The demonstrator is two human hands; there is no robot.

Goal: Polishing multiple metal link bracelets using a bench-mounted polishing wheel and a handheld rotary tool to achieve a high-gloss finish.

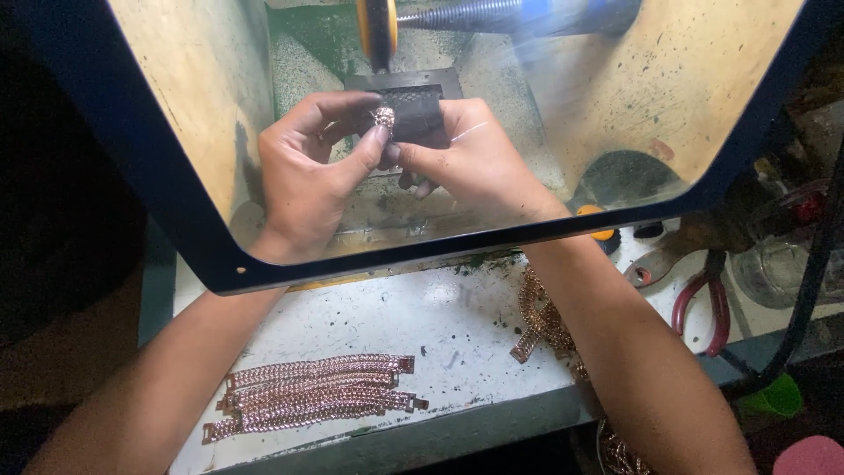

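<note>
Fingers point(380, 141) over littered white bench point(422, 325)

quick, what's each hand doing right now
Left hand: closed, pinching the small chain piece with fingers.
Right hand: closed, pinching the same chain piece from the other side.

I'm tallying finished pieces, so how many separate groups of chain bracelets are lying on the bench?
2. One neat row of bracelets lies near the bench's front edge by the left forearm; one heap of bracelets lies beside the right forearm, which hides part of it. More may be hidden.
</note>
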